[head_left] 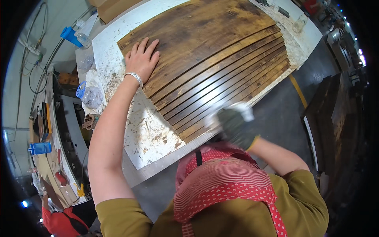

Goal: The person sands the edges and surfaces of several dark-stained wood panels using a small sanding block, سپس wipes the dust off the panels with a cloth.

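Observation:
Dark brown wood-grain boards [189, 35] lie in a stepped stack, fanned so that each lower one shows a strip along the near side. My left hand [142, 59], bare and with a silver bracelet at the wrist, rests flat with fingers spread on the left end of the top board. In a dark green glove, my right hand [235, 126] is smeared by motion near the close edge of the stack. A white cloth [242, 110] is gripped in it, against or just over the lowest strips; contact is too blurred to tell.
The stack lies on a white, stain-spattered table [148, 142]. Left of it stand a blue bottle [71, 36] and a clear jug [91, 96] with a blue handle. More dark boards [327, 118] stand at the right. Another person in red [63, 223] is at the lower left.

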Demonstrator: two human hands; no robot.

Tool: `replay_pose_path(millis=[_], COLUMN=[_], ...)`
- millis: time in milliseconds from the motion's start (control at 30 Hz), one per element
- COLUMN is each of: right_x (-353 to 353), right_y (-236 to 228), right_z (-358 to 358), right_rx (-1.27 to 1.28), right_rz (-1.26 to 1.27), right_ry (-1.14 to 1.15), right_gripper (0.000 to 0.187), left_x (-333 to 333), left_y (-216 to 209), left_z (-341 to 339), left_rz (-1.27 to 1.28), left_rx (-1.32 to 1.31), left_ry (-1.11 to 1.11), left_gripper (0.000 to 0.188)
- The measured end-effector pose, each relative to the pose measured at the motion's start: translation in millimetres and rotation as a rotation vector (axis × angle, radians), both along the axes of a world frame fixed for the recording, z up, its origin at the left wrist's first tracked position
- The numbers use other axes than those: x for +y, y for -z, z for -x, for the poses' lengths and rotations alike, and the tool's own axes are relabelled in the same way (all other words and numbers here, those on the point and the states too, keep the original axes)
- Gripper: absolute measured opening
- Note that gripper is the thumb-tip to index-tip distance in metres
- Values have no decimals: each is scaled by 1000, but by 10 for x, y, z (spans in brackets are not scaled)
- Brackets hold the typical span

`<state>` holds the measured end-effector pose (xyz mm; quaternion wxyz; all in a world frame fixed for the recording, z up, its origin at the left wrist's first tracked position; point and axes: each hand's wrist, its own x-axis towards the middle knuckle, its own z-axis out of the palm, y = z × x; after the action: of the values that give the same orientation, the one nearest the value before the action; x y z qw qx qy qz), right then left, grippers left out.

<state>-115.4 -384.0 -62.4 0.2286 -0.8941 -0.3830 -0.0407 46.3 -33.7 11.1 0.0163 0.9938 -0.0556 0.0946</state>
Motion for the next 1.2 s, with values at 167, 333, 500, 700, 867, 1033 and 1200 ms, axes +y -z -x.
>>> replay_pose_path(millis=[167,333,500,700,867,1033,1200], right_x=[1031,25,302,532,520,894,315], right_y=[-163,-533,-401,-241,-442,-295,-59], right_z=[381,-75,81,266,149,284,-14], right_rx=[129,41,329,123,420,264,34], right_rz=[-54,-44,-10,-94,-42,-234,-214], right_ry=[-421,34,2,-368,-118,-551,-374], right_gripper=[30,32,19,20,18,28,24], left_x=[-11,27,19,-15,21,33,17], left_y=[-36,30,29,-35,27,15,49], left_z=[-15,-17,-20,-27,2,-28,-51], left_rz=[-36,-24,-15,-23,-25,-9,-17], left_rx=[34,-28,-16,0,-2,-20,-37], left_ry=[-11,19,5,-1,1,20,37], left_gripper=[51,50,51,51,51,50,49])
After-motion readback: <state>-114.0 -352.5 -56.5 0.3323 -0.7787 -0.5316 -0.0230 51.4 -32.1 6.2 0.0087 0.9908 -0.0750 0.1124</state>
